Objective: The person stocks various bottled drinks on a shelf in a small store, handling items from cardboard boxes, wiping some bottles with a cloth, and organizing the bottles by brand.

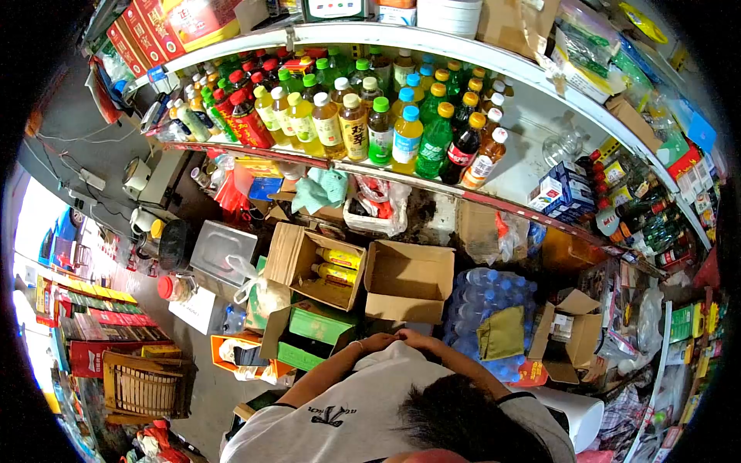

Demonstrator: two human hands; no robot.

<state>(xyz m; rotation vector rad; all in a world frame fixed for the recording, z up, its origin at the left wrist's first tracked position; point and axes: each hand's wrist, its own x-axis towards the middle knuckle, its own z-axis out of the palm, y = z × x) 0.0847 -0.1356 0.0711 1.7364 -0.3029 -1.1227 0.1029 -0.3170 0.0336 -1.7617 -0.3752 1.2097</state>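
My left hand [377,342] and my right hand [415,339] meet in front of my body, at the front of my white shirt [363,386]. Both look closed, fingers curled inward and nearly touching. What they hold, if anything, is too small and hidden to make out. Just beyond them stands an open cardboard box [409,279] with nothing visible inside. Left of it, another open carton [289,258] contains yellow bottles [337,266]. A green box [312,336] lies near my left forearm, and shrink-wrapped water bottles [471,309] with an olive cloth [500,333] are right of my right hand.
A curved shelf [525,208] ahead carries rows of drink bottles [351,127]. An orange crate [231,351], a metal tin [224,251] and a wooden stool [143,386] stand to the left. On the right are a small open carton [567,336] and a white bin [571,417].
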